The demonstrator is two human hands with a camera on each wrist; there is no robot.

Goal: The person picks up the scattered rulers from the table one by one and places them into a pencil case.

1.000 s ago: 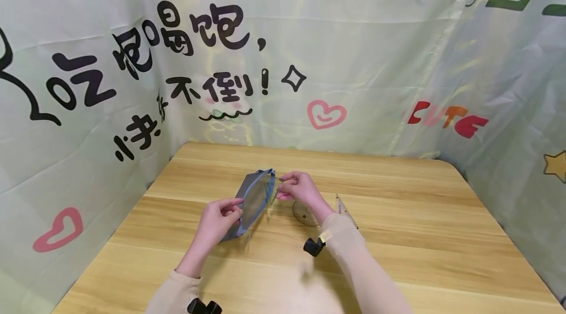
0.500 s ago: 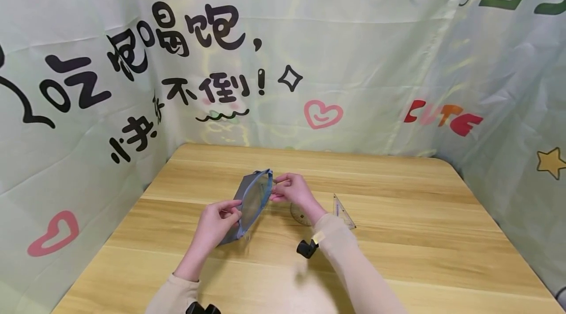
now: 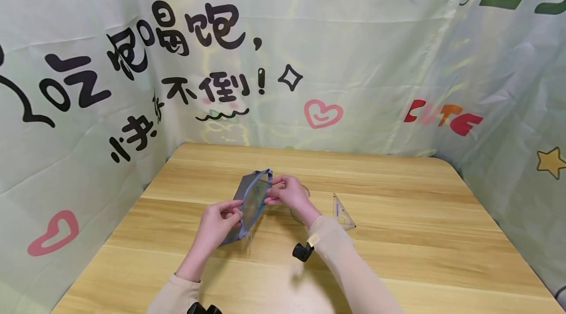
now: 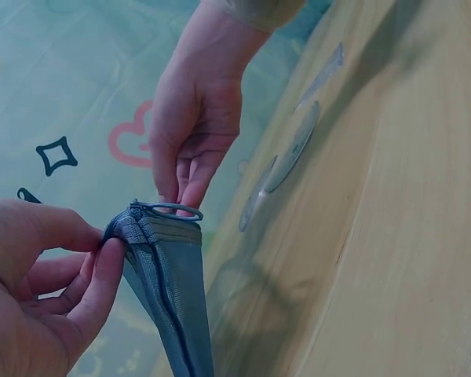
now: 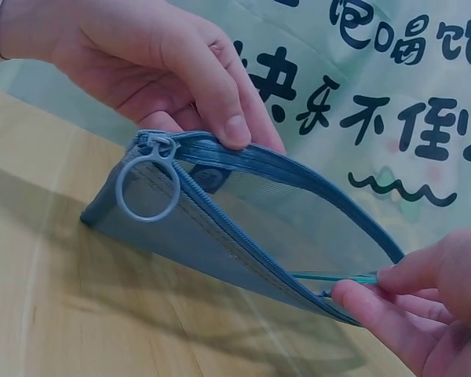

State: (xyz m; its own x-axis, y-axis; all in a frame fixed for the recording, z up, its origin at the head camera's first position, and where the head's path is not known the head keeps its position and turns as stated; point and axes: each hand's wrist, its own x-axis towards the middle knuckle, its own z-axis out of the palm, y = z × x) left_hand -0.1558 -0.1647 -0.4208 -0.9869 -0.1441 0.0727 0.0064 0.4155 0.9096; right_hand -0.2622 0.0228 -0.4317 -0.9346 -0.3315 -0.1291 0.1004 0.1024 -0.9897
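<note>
Pinching the pouch (image 3: pixel 254 206) with our left hand (image 3: pixel 220 218), nearer the bench's (image 3: pixel 420 250) left edge, we pinch in our right hand (image 3: pixel 290 192) a green-edged thing (image 5: pixel 337 277), too hidden to name.

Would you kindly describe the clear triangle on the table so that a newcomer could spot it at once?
In the head view, find the wooden table, then the right hand at the blue pouch. Right of that wrist lies the clear triangle, one corner pointing away from the person. Its straight sides set it apart from the rounded clear piece nearby.
</note>
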